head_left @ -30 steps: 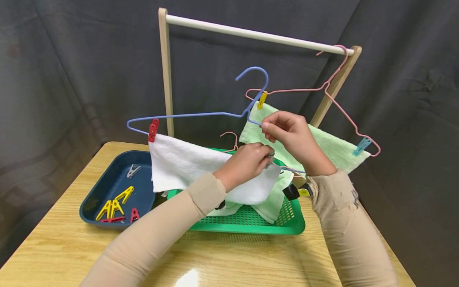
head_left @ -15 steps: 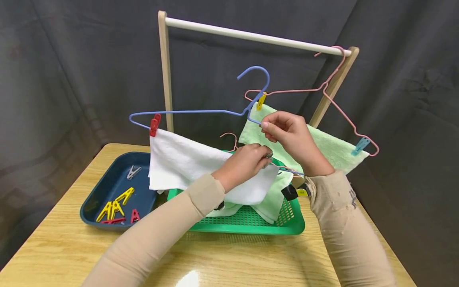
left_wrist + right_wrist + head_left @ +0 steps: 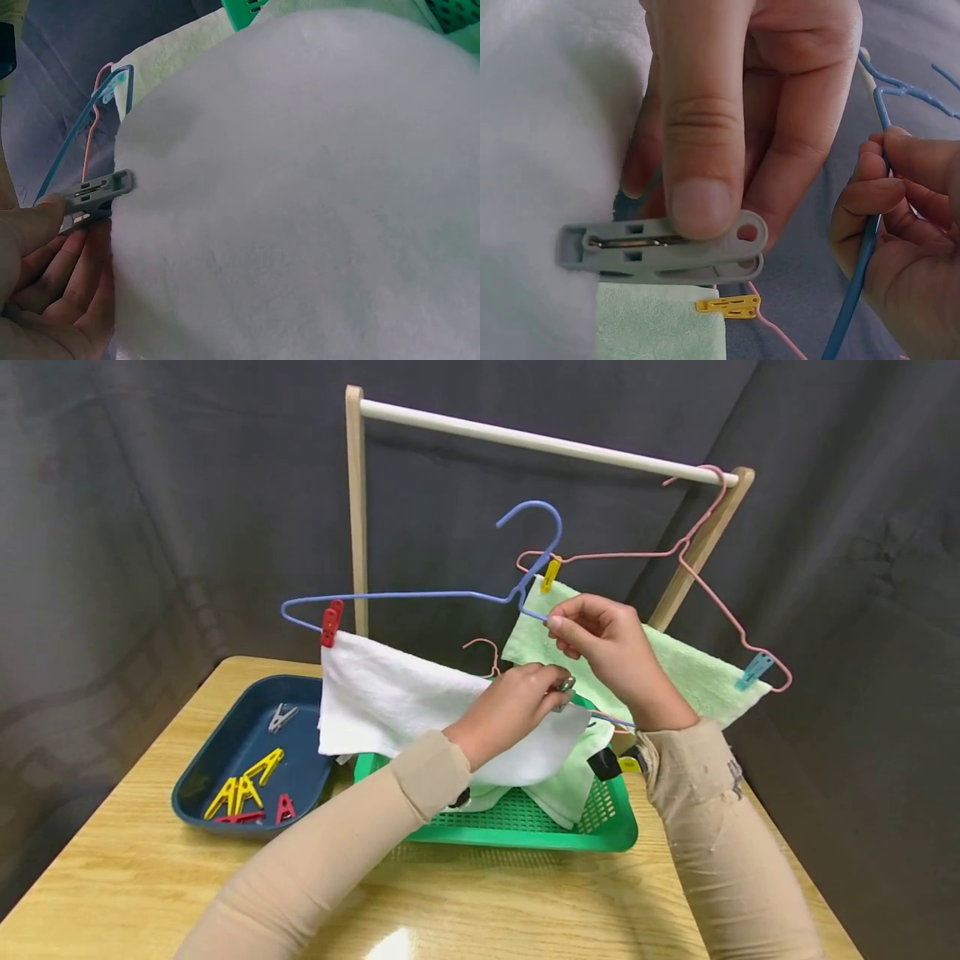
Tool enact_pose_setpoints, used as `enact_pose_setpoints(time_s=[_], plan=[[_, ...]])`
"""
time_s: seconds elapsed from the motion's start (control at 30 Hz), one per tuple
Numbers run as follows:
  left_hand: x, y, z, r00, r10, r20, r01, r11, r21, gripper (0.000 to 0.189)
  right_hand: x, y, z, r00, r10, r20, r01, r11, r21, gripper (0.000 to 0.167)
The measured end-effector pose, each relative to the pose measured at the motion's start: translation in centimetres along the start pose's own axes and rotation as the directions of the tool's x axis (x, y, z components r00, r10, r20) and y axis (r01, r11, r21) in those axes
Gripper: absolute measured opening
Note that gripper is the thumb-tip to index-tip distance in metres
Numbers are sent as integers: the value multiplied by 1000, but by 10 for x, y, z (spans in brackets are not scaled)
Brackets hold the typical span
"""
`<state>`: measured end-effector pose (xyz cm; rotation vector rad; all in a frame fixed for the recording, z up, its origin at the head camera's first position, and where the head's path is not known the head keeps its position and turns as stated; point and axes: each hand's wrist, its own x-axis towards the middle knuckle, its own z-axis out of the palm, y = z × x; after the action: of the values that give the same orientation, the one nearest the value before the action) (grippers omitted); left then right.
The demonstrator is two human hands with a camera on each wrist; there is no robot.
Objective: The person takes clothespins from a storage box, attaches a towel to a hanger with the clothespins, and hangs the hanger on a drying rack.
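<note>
In the head view my right hand (image 3: 611,647) pinches the wire of a blue hanger (image 3: 420,596) just below its hook. A red clothespin (image 3: 331,623) fastens a white towel (image 3: 397,693) to the hanger's left end. My left hand (image 3: 517,706) pinches a grey clothespin (image 3: 97,196) between thumb and fingers. In the left wrist view its tip sits at the towel's edge. Close up in the right wrist view, the same clothespin's tip overlaps the white cloth, with the thumb on its handle. The hanger's lower right part is mostly hidden behind the hands.
A rack with a white bar (image 3: 547,441) bears a pink hanger (image 3: 712,585) with a light green towel (image 3: 675,668) clipped on. Below my hands stands a green basket (image 3: 517,835) with cloths. At left, a dark blue tray (image 3: 183,802) holds several clothespins.
The blue hanger's left end has risen slightly with the red clothespin and towel corner. The whole scene has shifted a little rightward in the head view. Both hands keep their grips.
</note>
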<state>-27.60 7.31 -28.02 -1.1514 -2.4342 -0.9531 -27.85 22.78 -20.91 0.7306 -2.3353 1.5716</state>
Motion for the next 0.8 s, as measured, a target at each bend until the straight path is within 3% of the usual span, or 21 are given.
enact_pose_setpoints(time_s=[0.23, 0.47, 0.6, 0.8], plan=[[-5, -1, -1, 1000, -24, 11, 24, 1000, 5, 21, 1, -1, 3, 1000, -20, 5, 21, 998, -52, 13], [-11, -4, -5, 1000, 6, -30, -5, 1000, 20, 17, 1, 0, 1, 1000, -21, -11, 20, 996, -84, 15], [-20, -7, -11, 997, 16, -71, -15, 1000, 6, 19, -1, 1, -1, 1000, -18, -22, 16, 995, -101, 15], [-38, -14, -23, 993, -30, -117, 26, 999, -40, 26, -3, 2, -3, 999, -7, -32, 3, 992, -129, 15]])
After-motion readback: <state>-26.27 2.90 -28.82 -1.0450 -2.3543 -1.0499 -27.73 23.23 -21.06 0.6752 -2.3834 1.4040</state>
